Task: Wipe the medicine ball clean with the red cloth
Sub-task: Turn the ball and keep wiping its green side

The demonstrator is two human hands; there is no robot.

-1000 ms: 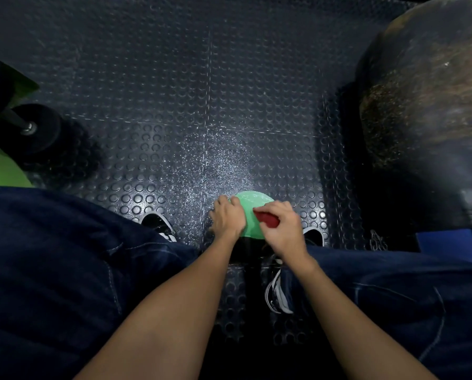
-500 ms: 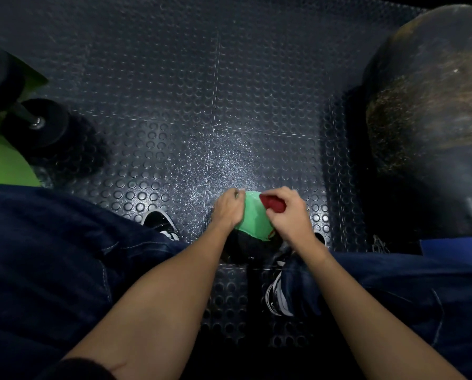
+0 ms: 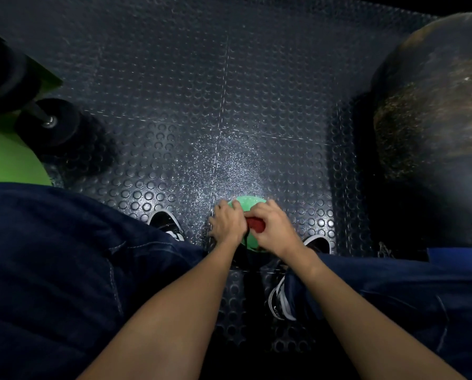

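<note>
A green and black medicine ball (image 3: 245, 202) lies on the studded rubber floor between my feet, mostly covered by my hands. My left hand (image 3: 227, 223) rests on the ball's left side with its fingers curved over it. My right hand (image 3: 273, 229) grips the bunched red cloth (image 3: 255, 225) and presses it against the top of the ball. Only a small red patch of the cloth shows between the two hands.
A black dumbbell (image 3: 51, 124) lies at the left beside a green mat (image 3: 7, 163). A large dark worn bag (image 3: 437, 119) fills the right side. My shoes (image 3: 167, 224) flank the ball, and a blue object (image 3: 457, 255) sits at the right edge.
My right hand with the red cloth has slid back from the ball's far top toward me and closer to my left hand. The left hand has stayed on the ball's left side.
</note>
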